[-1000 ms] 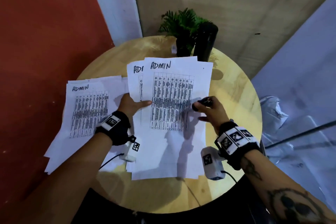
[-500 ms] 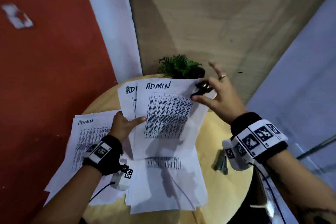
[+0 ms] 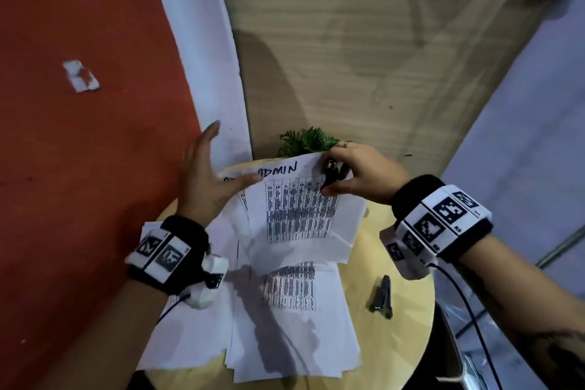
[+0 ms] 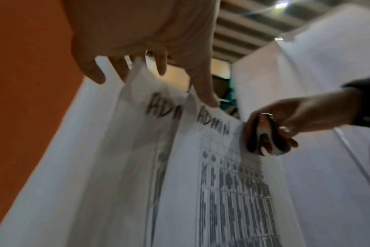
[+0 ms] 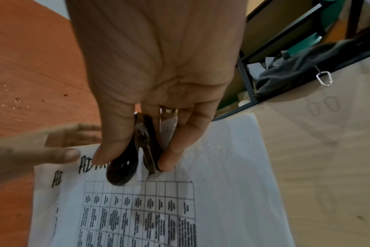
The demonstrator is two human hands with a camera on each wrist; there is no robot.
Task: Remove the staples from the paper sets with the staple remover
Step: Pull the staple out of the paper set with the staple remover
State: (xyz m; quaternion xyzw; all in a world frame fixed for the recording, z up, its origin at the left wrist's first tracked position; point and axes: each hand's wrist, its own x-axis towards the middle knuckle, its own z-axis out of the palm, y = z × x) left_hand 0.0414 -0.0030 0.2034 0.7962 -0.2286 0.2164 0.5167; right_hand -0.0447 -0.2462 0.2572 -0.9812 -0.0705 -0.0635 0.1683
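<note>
White paper set point(image 3: 300, 215), headed ADMIN, stands lifted off the round wooden table point(image 3: 408, 266). Your right hand point(image 3: 364, 177) pinches the black staple remover point(image 3: 330, 175) at the set's top right corner. Your left hand point(image 3: 205, 180) is spread, only its thumb touching the top edge. With the sheets so loosely braced, a pull could likely tear the corner or let pages slip.

A black staple remover point(image 3: 330, 175) sits at the top right corner of a lifted "ADMIN" paper set point(image 3: 304, 215); more printed sheets point(image 3: 285, 326) lie fanned on the worktop.
</note>
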